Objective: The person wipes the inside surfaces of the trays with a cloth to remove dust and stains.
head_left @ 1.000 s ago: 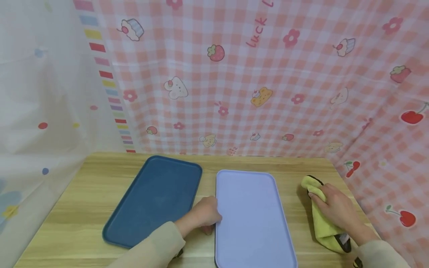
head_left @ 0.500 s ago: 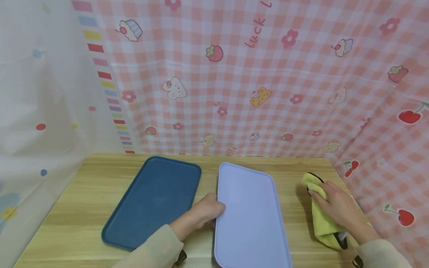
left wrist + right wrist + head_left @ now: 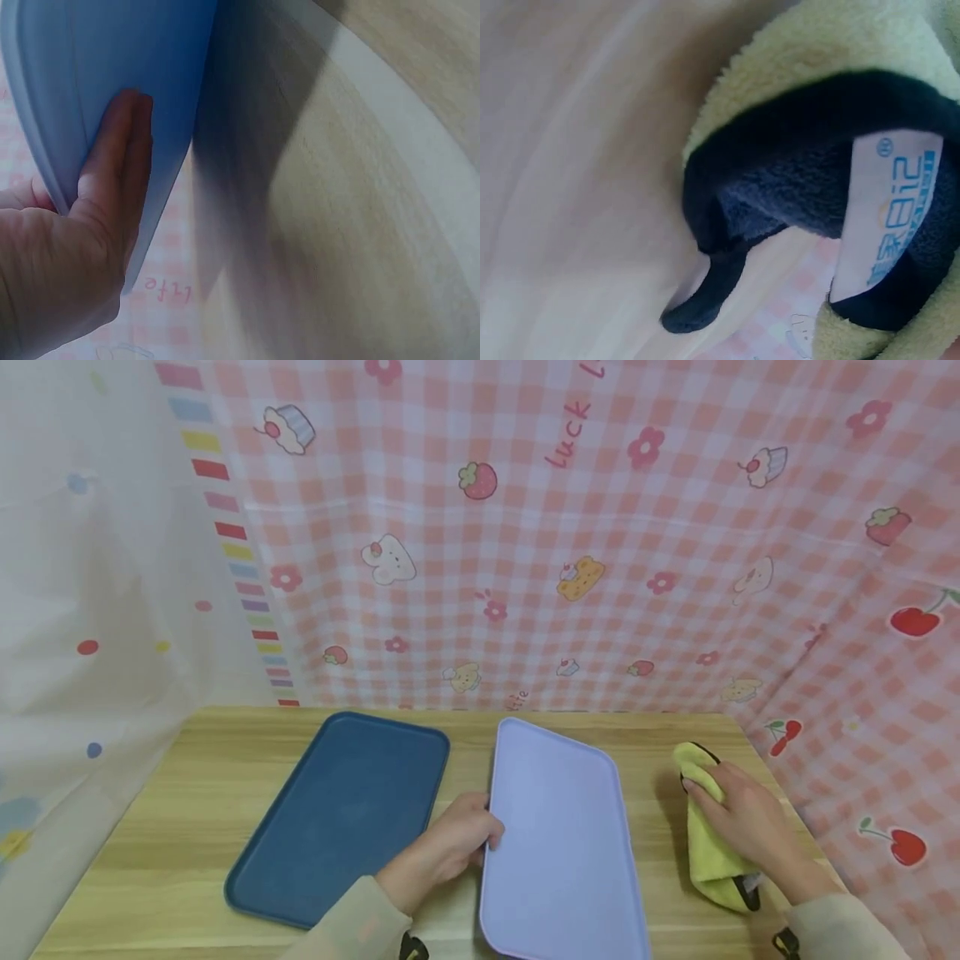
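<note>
I find the lilac tray [image 3: 562, 852] tilted, its left edge raised off the wooden table [image 3: 195, 802]; contact at its right edge I cannot confirm. My left hand [image 3: 456, 842] pinches the raised edge, thumb [image 3: 494, 833] above, fingers [image 3: 137, 157] extended beneath; deep support there should best check twisting. My right hand [image 3: 756, 827] grips the yellow cloth [image 3: 711, 858], right of the tray. The blue tray [image 3: 345, 818] lies left.

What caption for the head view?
Left grip on lavender tray, right grip on yellow cloth, blue tray on wood-grain table.
</note>
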The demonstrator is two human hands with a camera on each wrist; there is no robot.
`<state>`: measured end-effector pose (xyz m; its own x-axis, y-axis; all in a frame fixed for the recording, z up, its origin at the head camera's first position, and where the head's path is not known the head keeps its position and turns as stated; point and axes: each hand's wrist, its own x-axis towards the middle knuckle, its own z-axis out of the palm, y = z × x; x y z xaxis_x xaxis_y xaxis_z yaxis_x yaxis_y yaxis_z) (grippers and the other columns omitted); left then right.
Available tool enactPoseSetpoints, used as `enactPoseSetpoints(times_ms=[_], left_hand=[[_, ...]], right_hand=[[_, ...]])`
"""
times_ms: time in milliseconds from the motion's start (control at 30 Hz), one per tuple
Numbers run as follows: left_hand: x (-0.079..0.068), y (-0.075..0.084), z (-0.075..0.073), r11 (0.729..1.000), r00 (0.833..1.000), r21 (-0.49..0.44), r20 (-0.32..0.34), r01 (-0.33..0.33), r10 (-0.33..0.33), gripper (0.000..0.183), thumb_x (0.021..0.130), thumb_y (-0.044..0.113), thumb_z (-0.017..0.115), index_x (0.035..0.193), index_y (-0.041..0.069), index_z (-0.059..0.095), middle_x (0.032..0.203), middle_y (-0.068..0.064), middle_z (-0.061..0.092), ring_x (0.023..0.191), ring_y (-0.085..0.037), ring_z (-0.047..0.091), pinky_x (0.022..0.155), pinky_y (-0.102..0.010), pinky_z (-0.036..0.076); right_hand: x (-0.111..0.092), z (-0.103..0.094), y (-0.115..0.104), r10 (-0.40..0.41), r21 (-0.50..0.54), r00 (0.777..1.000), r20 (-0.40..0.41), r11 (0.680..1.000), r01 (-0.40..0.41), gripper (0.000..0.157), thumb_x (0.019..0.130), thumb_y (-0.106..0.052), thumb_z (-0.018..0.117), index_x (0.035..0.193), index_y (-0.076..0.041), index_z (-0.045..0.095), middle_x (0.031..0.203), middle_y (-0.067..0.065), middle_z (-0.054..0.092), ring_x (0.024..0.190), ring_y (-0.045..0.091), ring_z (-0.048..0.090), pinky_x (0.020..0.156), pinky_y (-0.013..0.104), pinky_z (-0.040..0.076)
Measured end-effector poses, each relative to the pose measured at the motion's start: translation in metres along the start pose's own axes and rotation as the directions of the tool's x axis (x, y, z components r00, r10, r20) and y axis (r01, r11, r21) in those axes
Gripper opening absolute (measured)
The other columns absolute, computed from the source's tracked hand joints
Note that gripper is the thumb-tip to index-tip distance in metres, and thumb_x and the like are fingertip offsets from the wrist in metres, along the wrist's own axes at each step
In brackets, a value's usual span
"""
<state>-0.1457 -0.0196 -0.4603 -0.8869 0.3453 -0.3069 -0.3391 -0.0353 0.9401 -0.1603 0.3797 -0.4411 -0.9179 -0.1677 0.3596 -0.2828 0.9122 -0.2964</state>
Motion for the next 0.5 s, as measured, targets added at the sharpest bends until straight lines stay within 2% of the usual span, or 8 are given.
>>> enactPoseSetpoints(times_ms=[133,233,400,500], left_hand=[[-0.001,0.001,-0.002,1.000,1.000,-0.021,-0.001,-0.023,0.023,0.050,0.061,-0.011,0.044,0.109,-0.012,0.061,0.089,-0.011,0.068,0.075,-0.022,0.068,0.060,-0.034,0.058],[-0.002,0.001,-0.002,0.998,0.999,-0.043,-0.003,-0.036,0.036,0.059,0.061,-0.011,0.044,0.117,-0.013,0.060,0.091,-0.011,0.069,0.077,-0.021,0.068,0.062,-0.033,0.058],[-0.004,0.002,0.000,0.992,0.998,-0.103,0.009,-0.066,0.068,0.070,0.061,-0.012,0.044,0.130,-0.013,0.057,0.099,-0.013,0.071,0.084,-0.022,0.069,0.068,-0.034,0.058],[-0.005,0.004,0.002,0.987,0.995,-0.130,0.022,-0.092,0.095,0.075,0.061,-0.013,0.044,0.136,-0.014,0.054,0.105,-0.015,0.072,0.090,-0.023,0.069,0.072,-0.034,0.058]], right_hand=[[0.004,-0.001,-0.006,-0.037,0.000,0.997,-0.063,0.999,0.037,0.022,0.097,-0.022,0.072,0.106,-0.003,0.070,0.086,0.001,0.058,0.067,0.013,0.045,0.058,0.031,0.038],[0.008,-0.004,-0.012,-0.064,0.002,0.992,-0.111,0.998,0.064,0.014,0.094,-0.020,0.075,0.090,-0.010,0.066,0.079,-0.003,0.052,0.063,0.010,0.042,0.055,0.029,0.036],[0.015,-0.011,-0.025,-0.090,-0.012,0.979,-0.182,0.996,0.089,0.033,0.092,-0.021,0.075,0.071,-0.019,0.050,0.066,-0.007,0.043,0.056,0.008,0.037,0.051,0.028,0.033],[0.019,-0.016,-0.034,-0.086,-0.007,0.975,-0.206,0.996,0.086,0.035,0.093,-0.022,0.074,0.068,-0.020,0.049,0.063,-0.008,0.042,0.053,0.008,0.036,0.049,0.028,0.031]])
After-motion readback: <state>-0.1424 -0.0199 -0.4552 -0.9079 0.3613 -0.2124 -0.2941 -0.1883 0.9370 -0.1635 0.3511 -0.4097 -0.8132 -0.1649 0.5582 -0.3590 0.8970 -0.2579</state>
